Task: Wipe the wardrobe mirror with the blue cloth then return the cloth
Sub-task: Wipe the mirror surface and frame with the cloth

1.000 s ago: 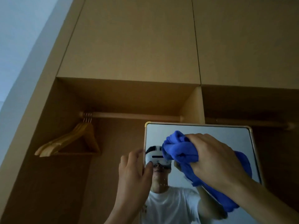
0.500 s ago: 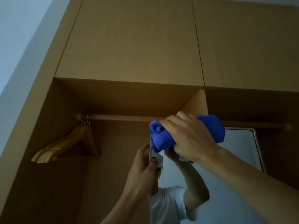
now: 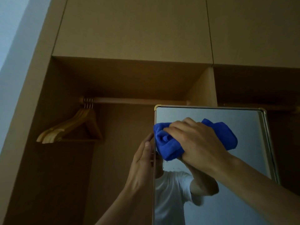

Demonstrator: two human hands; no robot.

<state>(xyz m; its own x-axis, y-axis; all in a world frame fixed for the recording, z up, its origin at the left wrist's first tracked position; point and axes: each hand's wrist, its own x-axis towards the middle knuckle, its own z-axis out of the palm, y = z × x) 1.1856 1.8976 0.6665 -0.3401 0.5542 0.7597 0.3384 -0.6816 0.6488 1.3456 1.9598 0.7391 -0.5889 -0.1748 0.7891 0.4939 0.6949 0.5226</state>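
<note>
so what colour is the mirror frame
Gold, a metallic trim, brightest at the top corners of the mirror frame. The head view, the only one, shows it.

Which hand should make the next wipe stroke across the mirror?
Right. The right hand grips the blue cloth, bunched against the mirror near its upper left corner. The left hand holds the mirror's left edge and has no cloth, so it seems better left steadying it.

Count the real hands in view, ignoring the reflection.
2. The left hand holds the mirror by its left edge; the right hand grips the bunched blue cloth against the glass near the top. None hidden.
</note>
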